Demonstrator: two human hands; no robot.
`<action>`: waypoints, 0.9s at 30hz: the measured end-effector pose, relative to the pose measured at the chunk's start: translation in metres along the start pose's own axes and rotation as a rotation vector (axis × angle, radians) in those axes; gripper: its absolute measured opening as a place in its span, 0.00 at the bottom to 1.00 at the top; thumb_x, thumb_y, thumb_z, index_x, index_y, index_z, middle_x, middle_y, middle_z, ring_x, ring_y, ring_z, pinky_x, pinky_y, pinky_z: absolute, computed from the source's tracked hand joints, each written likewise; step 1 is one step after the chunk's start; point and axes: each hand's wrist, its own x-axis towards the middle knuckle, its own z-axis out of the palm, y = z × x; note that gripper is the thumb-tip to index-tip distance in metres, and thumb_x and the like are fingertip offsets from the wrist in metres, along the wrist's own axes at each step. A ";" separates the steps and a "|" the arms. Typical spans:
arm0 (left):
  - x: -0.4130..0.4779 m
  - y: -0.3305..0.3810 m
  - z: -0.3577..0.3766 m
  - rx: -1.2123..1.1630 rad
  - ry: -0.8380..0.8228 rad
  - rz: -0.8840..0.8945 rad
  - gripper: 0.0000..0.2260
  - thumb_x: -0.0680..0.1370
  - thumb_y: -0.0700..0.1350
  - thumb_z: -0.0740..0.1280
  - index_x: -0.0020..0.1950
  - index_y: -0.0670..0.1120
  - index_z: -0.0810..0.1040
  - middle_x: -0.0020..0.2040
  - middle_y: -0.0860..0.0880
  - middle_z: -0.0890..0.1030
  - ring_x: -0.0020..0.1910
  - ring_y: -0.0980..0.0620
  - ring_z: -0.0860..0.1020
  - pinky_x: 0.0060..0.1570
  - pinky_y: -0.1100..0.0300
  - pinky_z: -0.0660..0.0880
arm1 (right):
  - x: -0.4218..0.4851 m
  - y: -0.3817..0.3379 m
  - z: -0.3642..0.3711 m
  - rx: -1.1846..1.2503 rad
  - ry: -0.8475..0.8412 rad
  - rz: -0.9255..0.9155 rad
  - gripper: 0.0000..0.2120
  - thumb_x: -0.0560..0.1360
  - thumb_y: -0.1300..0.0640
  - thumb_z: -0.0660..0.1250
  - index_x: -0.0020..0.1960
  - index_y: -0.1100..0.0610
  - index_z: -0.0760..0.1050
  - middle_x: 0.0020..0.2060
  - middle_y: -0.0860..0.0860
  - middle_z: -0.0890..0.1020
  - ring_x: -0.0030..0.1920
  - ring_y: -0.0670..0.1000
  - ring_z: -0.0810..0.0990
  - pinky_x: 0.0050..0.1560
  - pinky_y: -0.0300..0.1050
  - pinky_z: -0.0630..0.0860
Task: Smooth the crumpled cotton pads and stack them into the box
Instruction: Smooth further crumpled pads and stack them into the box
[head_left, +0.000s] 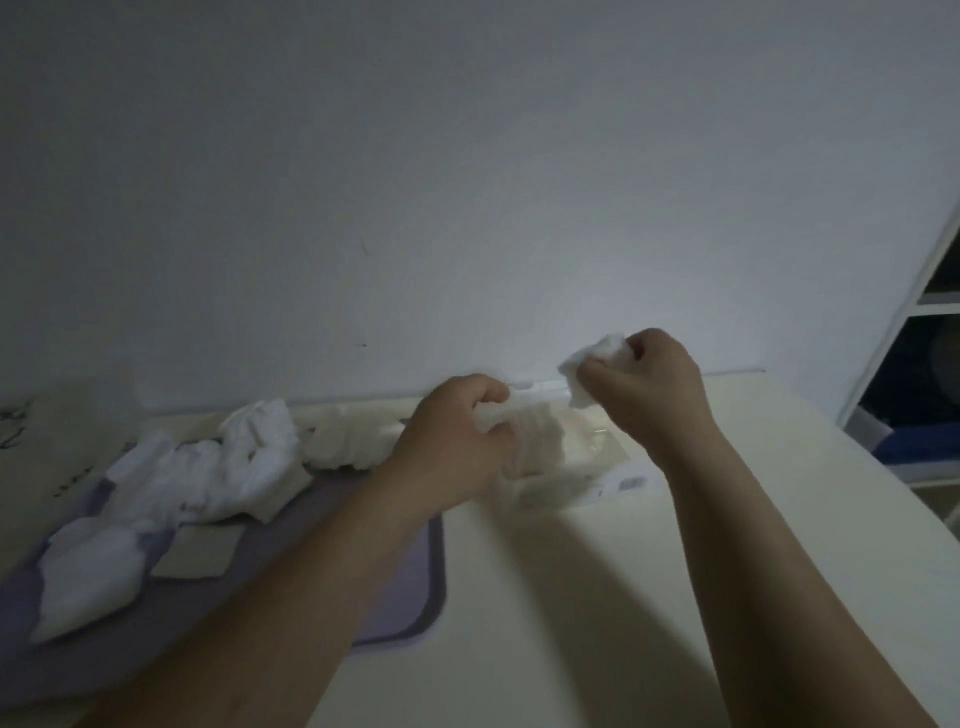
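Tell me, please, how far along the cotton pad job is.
Done: several stacked pads sit in the box, and one flat pad lies on the purple mat. In hand: the right hand pinches a crumpled pad while the left hand grips the stacked pads. Left: the big pile of crumpled pads on the mat, so most remains.

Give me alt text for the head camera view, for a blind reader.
The right hand pinches a crumpled cotton pad above a clear box; the left hand grips pads at the box. More crumpled pads lie on a purple-grey mat.
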 end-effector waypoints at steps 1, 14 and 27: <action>0.002 -0.002 0.004 0.077 -0.017 0.033 0.16 0.76 0.48 0.72 0.64 0.55 0.79 0.61 0.59 0.78 0.60 0.58 0.77 0.57 0.64 0.73 | 0.001 0.006 0.003 -0.063 -0.010 0.007 0.11 0.71 0.50 0.69 0.38 0.58 0.76 0.32 0.50 0.78 0.33 0.51 0.78 0.30 0.43 0.67; 0.005 -0.021 0.023 0.222 -0.030 0.185 0.15 0.74 0.48 0.77 0.60 0.49 0.85 0.61 0.54 0.82 0.61 0.57 0.77 0.57 0.71 0.67 | 0.001 0.024 0.037 -0.426 -0.130 0.024 0.11 0.72 0.53 0.71 0.49 0.55 0.71 0.43 0.51 0.78 0.43 0.58 0.77 0.41 0.45 0.71; 0.004 -0.028 0.032 0.278 0.045 0.372 0.09 0.76 0.41 0.68 0.36 0.43 0.76 0.34 0.48 0.75 0.38 0.48 0.75 0.39 0.54 0.69 | -0.010 0.035 0.042 -0.349 -0.195 -0.093 0.18 0.79 0.54 0.66 0.31 0.57 0.74 0.26 0.51 0.75 0.33 0.57 0.76 0.31 0.43 0.65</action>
